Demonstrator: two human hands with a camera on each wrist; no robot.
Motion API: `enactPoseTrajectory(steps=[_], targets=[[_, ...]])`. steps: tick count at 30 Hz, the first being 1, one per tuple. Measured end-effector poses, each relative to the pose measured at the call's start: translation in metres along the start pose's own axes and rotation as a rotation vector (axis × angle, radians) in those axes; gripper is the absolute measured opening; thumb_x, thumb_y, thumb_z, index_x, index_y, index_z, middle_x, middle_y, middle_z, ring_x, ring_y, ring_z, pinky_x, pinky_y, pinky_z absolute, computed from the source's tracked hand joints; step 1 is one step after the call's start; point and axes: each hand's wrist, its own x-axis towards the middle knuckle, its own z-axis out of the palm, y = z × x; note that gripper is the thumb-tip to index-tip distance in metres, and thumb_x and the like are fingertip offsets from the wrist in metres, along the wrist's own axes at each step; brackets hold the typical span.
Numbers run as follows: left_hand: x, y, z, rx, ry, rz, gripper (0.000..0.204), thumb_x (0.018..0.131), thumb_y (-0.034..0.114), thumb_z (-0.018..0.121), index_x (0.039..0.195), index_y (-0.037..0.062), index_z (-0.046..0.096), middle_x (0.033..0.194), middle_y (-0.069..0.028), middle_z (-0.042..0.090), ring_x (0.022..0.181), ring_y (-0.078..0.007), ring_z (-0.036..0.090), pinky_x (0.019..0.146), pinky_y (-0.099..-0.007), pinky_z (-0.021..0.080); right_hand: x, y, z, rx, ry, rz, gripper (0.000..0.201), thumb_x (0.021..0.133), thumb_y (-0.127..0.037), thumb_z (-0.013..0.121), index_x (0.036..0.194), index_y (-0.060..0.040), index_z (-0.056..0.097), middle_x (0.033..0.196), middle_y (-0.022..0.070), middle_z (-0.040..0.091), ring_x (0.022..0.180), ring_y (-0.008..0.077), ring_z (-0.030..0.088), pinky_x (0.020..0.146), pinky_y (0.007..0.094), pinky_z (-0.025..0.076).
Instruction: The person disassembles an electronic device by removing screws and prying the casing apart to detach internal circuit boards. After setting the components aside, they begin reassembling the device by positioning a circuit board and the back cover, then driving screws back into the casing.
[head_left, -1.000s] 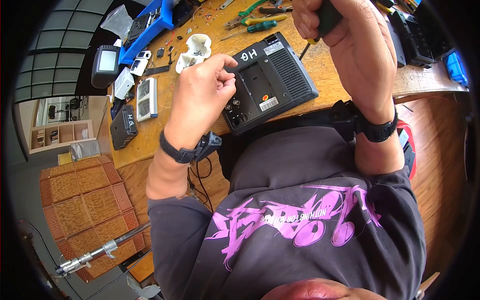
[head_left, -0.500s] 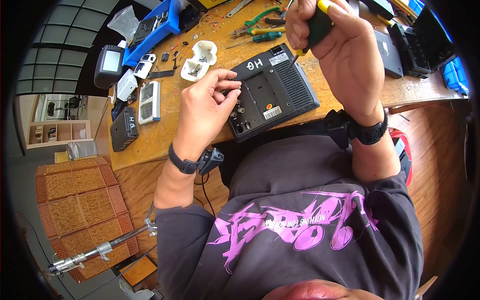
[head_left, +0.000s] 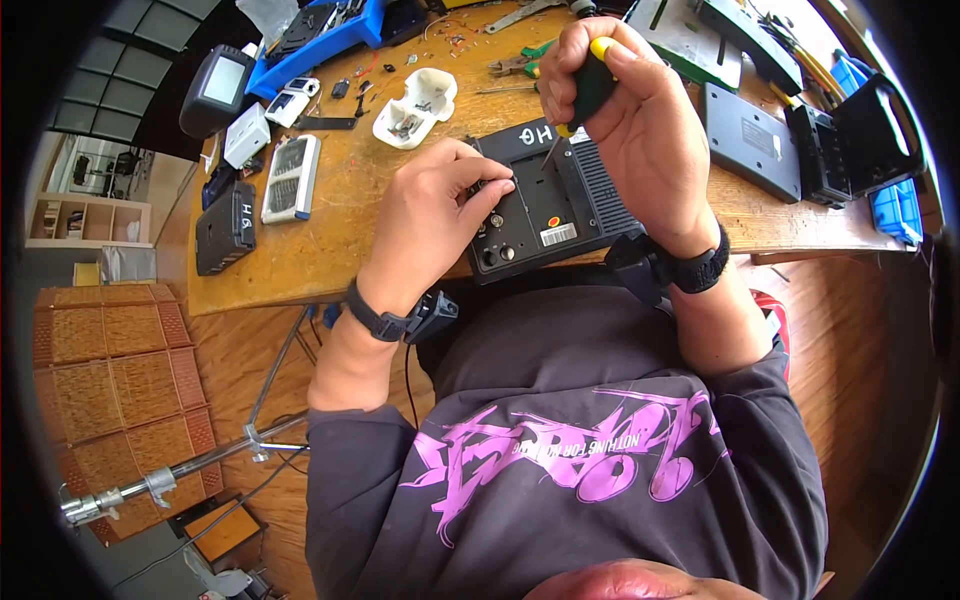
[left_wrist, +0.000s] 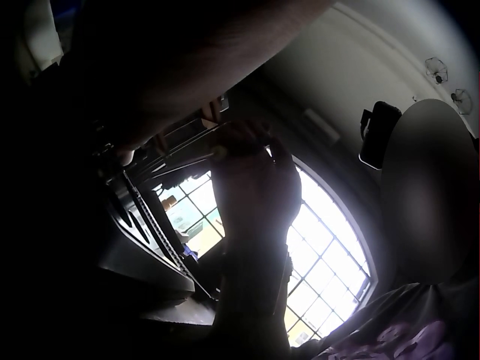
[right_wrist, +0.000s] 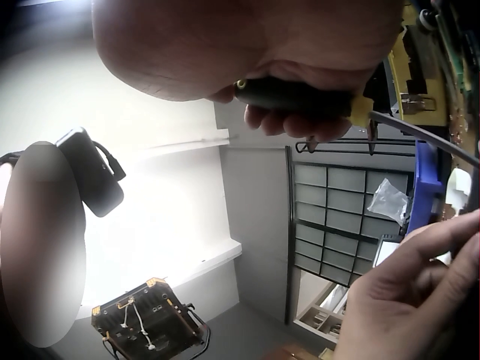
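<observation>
A black device marked HQ [head_left: 520, 235] lies on the wooden table, its recessed bay and round connectors facing up. My right hand [head_left: 650, 140] grips the dark green and yellow handle of a screwdriver [head_left: 590, 95]; the shaft slants down over the device's upper part. Whether its tip touches is unclear. My left hand [head_left: 430, 215] is over the device's left side, thumb and forefinger tips together; anything between them is too small or hidden to tell. In the right wrist view the screwdriver [right_wrist: 292, 95] lies across my palm, with my left hand [right_wrist: 409, 300] below. The left wrist view is very dark.
A white dish [head_left: 415, 108] holding small metal pieces stands behind my left hand. Further left are a white-framed part [head_left: 292, 178], a black HQ block [head_left: 226, 228] and a blue tray [head_left: 320, 48]. Pliers [head_left: 515, 66] lie behind the device; a black panel [head_left: 752, 143] is on the right.
The head view has shifted. My right hand has come closer to my left, and the screwdriver shaft has moved left from the device's ribbed side toward its bay. My left fingertips stay together.
</observation>
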Motion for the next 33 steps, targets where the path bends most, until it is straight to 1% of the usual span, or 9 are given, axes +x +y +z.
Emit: enactPoseTrajectory(steps=[4,9,16,18,19,25,27,31,33], targets=[[-0.001,-0.007,0.003,0.074,0.025,0.048,0.015,0.097,0.005,0.090,0.112,0.0061,0.088,0.094,-0.0056,0.077,0.072,-0.0163,0.067,0.067,-0.0319,0.056,-0.001,-0.002,-0.002,-0.002,-0.023,-0.006,0.027,0.117,-0.029,0.054,0.116,-0.0033,0.063,0.102,0.0087,0.065,0.094,0.0200,0.061,0.087,0.0346,0.049],[0.001,-0.009,0.002,0.133,0.036,0.125,0.010,0.100,0.008,0.087,0.108,0.0029,0.084,0.097,-0.0117,0.078,0.084,-0.0299,0.077,0.076,-0.0376,0.061,-0.003,-0.005,-0.001,0.011,0.022,-0.028,0.026,0.116,-0.027,0.054,0.115,-0.0026,0.063,0.102,0.0087,0.065,0.093,0.0203,0.063,0.087,0.0346,0.050],[0.003,-0.016,0.002,0.163,0.019,0.095,0.008,0.104,0.007,0.083,0.111,0.0032,0.081,0.101,-0.0119,0.078,0.092,-0.0331,0.079,0.081,-0.0392,0.062,-0.004,-0.010,-0.003,0.024,0.016,-0.031,0.025,0.115,-0.026,0.054,0.115,-0.0025,0.062,0.102,0.0088,0.066,0.093,0.0200,0.063,0.087,0.0345,0.051],[0.003,-0.016,0.003,0.189,0.042,0.122,0.009,0.103,0.015,0.084,0.111,0.0130,0.080,0.102,-0.0079,0.076,0.091,-0.0361,0.078,0.076,-0.0466,0.062,-0.005,-0.011,-0.005,0.020,0.024,-0.031,0.025,0.115,-0.026,0.054,0.115,-0.0024,0.062,0.102,0.0090,0.066,0.093,0.0199,0.063,0.087,0.0344,0.051],[0.003,-0.015,0.003,0.190,0.037,0.122,0.009,0.103,0.015,0.084,0.111,0.0130,0.080,0.102,-0.0079,0.076,0.091,-0.0361,0.078,0.076,-0.0466,0.062,-0.005,-0.011,-0.006,0.016,0.028,-0.029,0.025,0.115,-0.027,0.054,0.115,-0.0024,0.062,0.102,0.0091,0.066,0.093,0.0198,0.063,0.087,0.0343,0.051],[0.010,-0.001,-0.006,0.309,-0.031,0.225,0.018,0.099,0.010,0.085,0.116,0.0116,0.078,0.105,-0.0063,0.078,0.090,-0.0338,0.081,0.073,-0.0451,0.065,-0.006,-0.015,-0.010,0.005,0.054,-0.017,0.026,0.115,-0.027,0.054,0.115,-0.0023,0.062,0.102,0.0092,0.066,0.092,0.0196,0.063,0.087,0.0341,0.052],[0.012,0.004,-0.008,0.271,-0.068,0.147,0.022,0.097,0.007,0.086,0.117,0.0099,0.077,0.104,-0.0065,0.081,0.093,-0.0323,0.082,0.075,-0.0443,0.066,-0.006,-0.014,-0.013,0.030,0.035,-0.034,0.026,0.115,-0.027,0.054,0.115,-0.0023,0.063,0.102,0.0093,0.066,0.092,0.0197,0.064,0.087,0.0342,0.052],[0.017,0.009,-0.008,0.252,-0.075,0.112,0.025,0.095,0.004,0.085,0.119,0.0096,0.077,0.101,-0.0080,0.084,0.093,-0.0311,0.084,0.075,-0.0430,0.066,-0.008,-0.016,-0.014,0.009,0.020,-0.071,0.026,0.115,-0.026,0.053,0.116,-0.0019,0.063,0.102,0.0096,0.066,0.091,0.0201,0.064,0.086,0.0344,0.052],[0.017,0.010,-0.007,0.276,-0.058,0.095,0.033,0.092,-0.004,0.088,0.123,0.0050,0.081,0.103,-0.0106,0.088,0.075,-0.0173,0.080,0.069,-0.0316,0.062,-0.010,-0.019,-0.015,0.017,0.024,-0.072,0.026,0.116,-0.026,0.053,0.116,-0.0017,0.063,0.102,0.0096,0.066,0.091,0.0201,0.065,0.087,0.0345,0.052]])
